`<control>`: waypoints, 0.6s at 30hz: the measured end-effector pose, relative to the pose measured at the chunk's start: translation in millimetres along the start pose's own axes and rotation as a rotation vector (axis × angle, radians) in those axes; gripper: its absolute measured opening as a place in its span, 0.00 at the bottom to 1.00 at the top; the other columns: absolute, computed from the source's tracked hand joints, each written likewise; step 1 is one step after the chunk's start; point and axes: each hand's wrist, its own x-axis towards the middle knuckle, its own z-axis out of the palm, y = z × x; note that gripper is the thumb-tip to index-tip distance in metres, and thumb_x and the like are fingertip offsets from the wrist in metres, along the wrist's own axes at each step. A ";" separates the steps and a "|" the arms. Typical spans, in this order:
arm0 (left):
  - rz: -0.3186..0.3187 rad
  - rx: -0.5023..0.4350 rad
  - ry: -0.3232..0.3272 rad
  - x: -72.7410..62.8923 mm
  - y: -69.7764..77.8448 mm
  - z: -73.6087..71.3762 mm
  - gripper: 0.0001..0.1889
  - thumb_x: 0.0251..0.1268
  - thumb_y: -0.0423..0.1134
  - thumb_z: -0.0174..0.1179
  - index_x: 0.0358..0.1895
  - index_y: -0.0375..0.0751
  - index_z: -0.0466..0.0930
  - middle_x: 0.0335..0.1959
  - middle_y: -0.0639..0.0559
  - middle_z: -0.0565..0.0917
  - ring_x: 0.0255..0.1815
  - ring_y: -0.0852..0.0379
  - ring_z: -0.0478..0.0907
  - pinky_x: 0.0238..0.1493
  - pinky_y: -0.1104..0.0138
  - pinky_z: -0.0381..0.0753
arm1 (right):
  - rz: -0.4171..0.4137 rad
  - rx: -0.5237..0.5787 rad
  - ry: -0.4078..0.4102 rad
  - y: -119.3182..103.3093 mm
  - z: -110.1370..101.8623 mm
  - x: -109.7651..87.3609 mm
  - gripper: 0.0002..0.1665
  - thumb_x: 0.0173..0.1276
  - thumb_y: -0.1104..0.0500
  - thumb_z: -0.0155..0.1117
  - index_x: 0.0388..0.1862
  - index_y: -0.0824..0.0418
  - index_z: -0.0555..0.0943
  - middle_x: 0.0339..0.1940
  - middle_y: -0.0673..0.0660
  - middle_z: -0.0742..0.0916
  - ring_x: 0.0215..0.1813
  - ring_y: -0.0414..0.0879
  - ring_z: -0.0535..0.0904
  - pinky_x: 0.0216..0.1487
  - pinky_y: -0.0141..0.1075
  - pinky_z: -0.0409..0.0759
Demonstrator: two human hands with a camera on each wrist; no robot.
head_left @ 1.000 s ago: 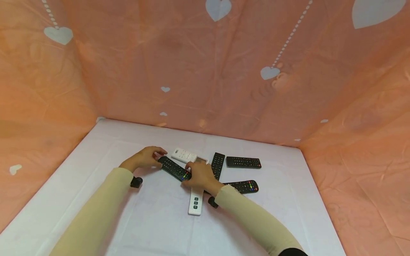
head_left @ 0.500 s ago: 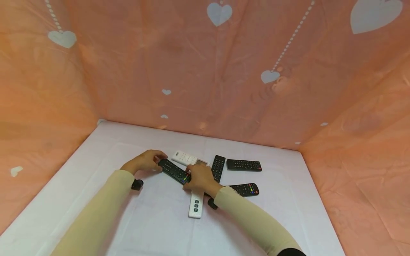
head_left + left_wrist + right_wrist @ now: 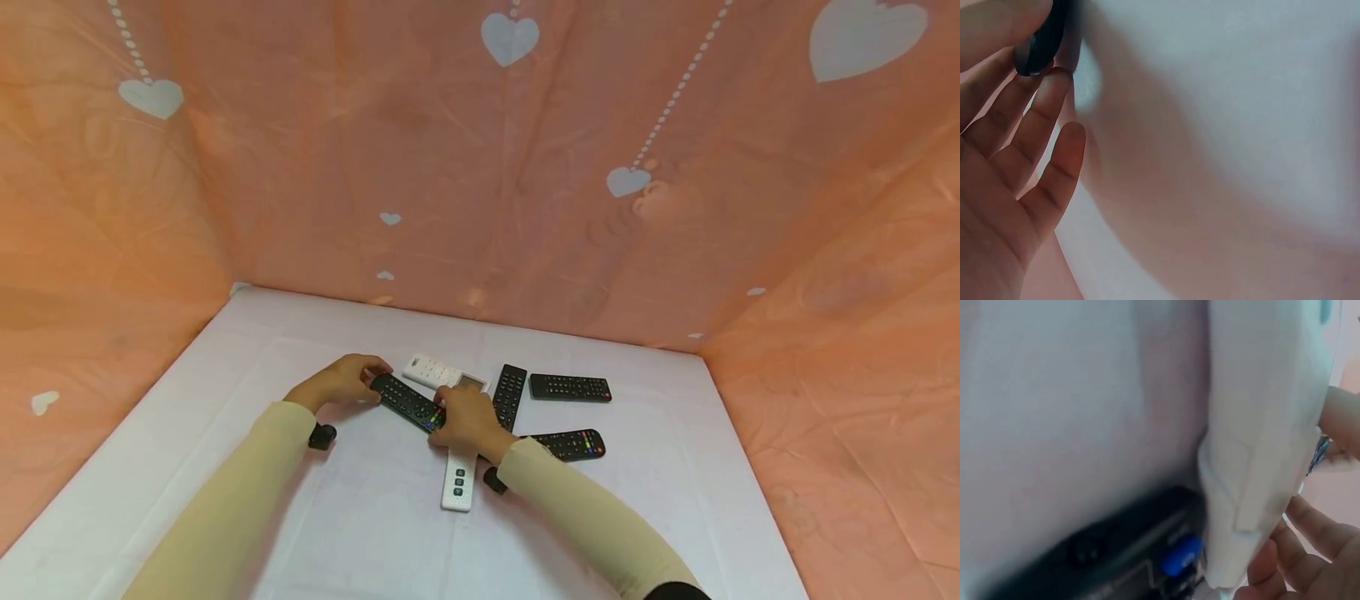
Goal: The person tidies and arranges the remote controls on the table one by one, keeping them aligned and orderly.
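My left hand (image 3: 341, 382) pinches the upper left end of a black remote control (image 3: 405, 402) with small coloured buttons. In the left wrist view, that remote's dark end (image 3: 1040, 47) sits between thumb and fingertips, the little finger held away from it. At the remote's other end my right hand (image 3: 471, 418) grips it between thumb and fingers. Just below the right hand a white remote (image 3: 458, 482) with dark buttons shows, its upper part hidden under the hand. This white remote's side (image 3: 1254, 437) fills much of the right wrist view.
A second white remote (image 3: 431, 371) with a screen lies behind the hands. Right of them lie three black remotes: one slanted (image 3: 512, 392), one crosswise at the back (image 3: 570, 387), one with coloured buttons (image 3: 577, 444) partly behind the right wrist. Peach cloth walls (image 3: 480, 250) surround the white table (image 3: 360, 533).
The head view has tilted up slightly, so everything sits a little lower in it. Both hands keep hold of the black remote in nearly the same place.
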 end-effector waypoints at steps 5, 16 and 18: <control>0.012 0.012 0.014 -2.7 -1.7 -0.7 0.28 0.50 0.35 0.69 0.60 0.42 0.76 0.51 0.41 0.80 0.50 0.47 0.76 0.53 0.53 0.76 | 0.010 0.035 0.007 0.3 -2.5 -0.6 0.34 0.44 0.44 0.77 0.52 0.53 0.81 0.41 0.50 0.86 0.42 0.45 0.77 0.46 0.42 0.77; 0.107 0.008 0.112 -22.9 0.2 -3.3 0.25 0.48 0.38 0.72 0.53 0.41 0.79 0.48 0.42 0.82 0.39 0.54 0.77 0.38 0.66 0.77 | -0.082 0.158 0.060 6.1 -20.7 -6.7 0.33 0.45 0.49 0.77 0.53 0.55 0.81 0.43 0.52 0.85 0.43 0.43 0.79 0.47 0.36 0.78; 0.132 -0.003 0.132 -27.2 0.7 -1.5 0.25 0.47 0.38 0.72 0.52 0.41 0.79 0.46 0.42 0.81 0.37 0.55 0.76 0.36 0.67 0.77 | -0.106 0.194 0.051 8.5 -24.5 -9.1 0.32 0.46 0.51 0.77 0.53 0.56 0.81 0.45 0.54 0.84 0.45 0.45 0.79 0.49 0.37 0.78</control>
